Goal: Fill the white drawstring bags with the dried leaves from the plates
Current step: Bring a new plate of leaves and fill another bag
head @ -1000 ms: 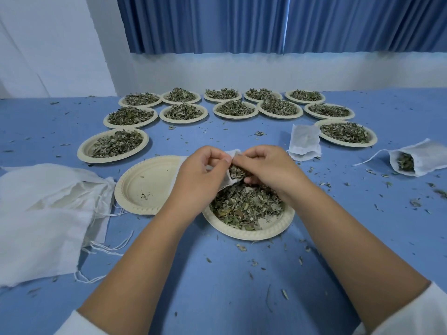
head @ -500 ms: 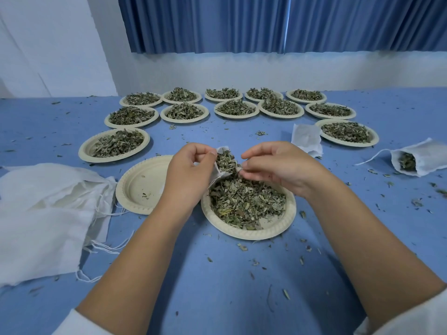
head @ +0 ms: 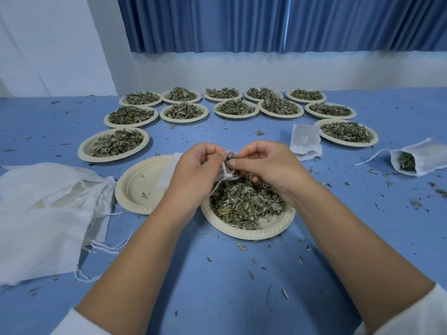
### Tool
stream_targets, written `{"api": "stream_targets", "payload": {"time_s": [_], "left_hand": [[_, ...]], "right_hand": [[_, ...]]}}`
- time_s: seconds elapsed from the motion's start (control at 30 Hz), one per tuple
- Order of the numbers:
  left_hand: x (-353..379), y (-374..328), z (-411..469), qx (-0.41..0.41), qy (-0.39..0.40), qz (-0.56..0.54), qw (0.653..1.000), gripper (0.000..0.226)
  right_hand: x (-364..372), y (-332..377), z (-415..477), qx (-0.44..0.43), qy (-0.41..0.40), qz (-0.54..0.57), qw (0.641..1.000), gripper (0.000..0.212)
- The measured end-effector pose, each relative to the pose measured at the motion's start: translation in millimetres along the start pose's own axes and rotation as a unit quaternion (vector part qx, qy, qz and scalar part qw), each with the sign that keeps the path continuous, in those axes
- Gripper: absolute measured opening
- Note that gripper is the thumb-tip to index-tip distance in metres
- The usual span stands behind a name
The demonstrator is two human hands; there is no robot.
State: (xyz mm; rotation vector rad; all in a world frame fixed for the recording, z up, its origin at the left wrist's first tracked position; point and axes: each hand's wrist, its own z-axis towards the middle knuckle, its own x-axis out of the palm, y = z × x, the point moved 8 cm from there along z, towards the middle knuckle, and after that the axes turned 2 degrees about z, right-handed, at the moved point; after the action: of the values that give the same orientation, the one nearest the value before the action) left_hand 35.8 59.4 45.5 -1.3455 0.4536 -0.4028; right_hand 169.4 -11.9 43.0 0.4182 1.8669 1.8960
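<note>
head view | left hand (head: 193, 170) grips small white bag (head: 223, 174) over leaf plate (head: 278, 228) at 6 o'clock | right hand (head: 268, 165) pinches leaves (head: 230, 163) at its mouth | leaf-filled bag (head: 422, 153) lies at 3 o'clock | heaped plates (head: 235, 116) at 12 o'clock

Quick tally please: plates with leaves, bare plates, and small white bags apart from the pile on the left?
Plates with leaves: 13
Nearly bare plates: 1
Small white bags: 3 (held, flat, filled)
Total: 17
</note>
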Motion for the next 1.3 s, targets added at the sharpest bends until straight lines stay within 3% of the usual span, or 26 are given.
{"api": "stream_targets", "payload": {"time_s": [0.1, 0.17, 0.23, 0.3, 0.43, 0.73, 0.83, 0.9, 1.1, 1.2, 1.3], "left_hand": [[2.0, -4.5, -2.8, 0.007, 0.010, -0.009, 1.000, 0.010], [2.9, -6.3, -3.5, 0.009, 0.018, -0.022, 1.000, 0.012], [4.0, -7.6, -3.9, 0.010, 0.024, -0.026, 0.999, 0.014], [4.5, -8.7, -4.4, 0.012, 0.026, -0.023, 0.999, 0.014], [5.0, -11.4, -6.2, 0.026, 0.029, -0.014, 0.999, 0.012], [23.4, -13.2, -14.3, 0.033, 0.133, 0.030, 0.990, 0.008], [25.2, -9.7, -13.7, 0.037, 0.118, 0.058, 0.991, 0.008], [19.5, -7.9, -10.5, 0.040, 0.076, 0.064, 0.994, 0.007], [-7.3, -5.6, -0.7, 0.042, -0.049, 0.055, 0.996, 0.012], [-12.1, -2.9, 2.1, 0.026, -0.062, 0.030, 0.997, 0.012], [-5.6, -4.0, 0.9, 0.025, -0.025, 0.012, 0.999, 0.010]], "right_hand": [[-5.7, -8.3, 3.2, 0.035, -0.030, -0.030, 0.998, 0.035], [3.9, -16.0, 2.4, 0.087, 0.028, 0.036, 0.995, 0.040], [19.6, -18.7, -0.4, 0.116, 0.106, 0.129, 0.979, 0.032], [25.6, -17.2, -2.1, 0.113, 0.133, 0.168, 0.970, 0.016], [19.8, -16.3, -0.3, 0.094, 0.092, 0.165, 0.978, 0.002], [6.5, -14.5, 2.6, 0.032, -0.013, 0.029, 0.999, 0.014], [0.3, -8.9, 2.1, -0.013, -0.064, -0.086, 0.994, 0.017], [0.2, -8.8, 1.9, -0.015, -0.072, -0.073, 0.995, 0.014], [7.6, -7.2, 1.0, 0.095, 0.040, 0.186, 0.977, 0.015], [7.4, -7.6, -0.7, 0.116, 0.067, 0.173, 0.976, 0.025], [18.6, -11.1, -5.6, 0.122, 0.120, 0.124, 0.977, 0.014]]}}
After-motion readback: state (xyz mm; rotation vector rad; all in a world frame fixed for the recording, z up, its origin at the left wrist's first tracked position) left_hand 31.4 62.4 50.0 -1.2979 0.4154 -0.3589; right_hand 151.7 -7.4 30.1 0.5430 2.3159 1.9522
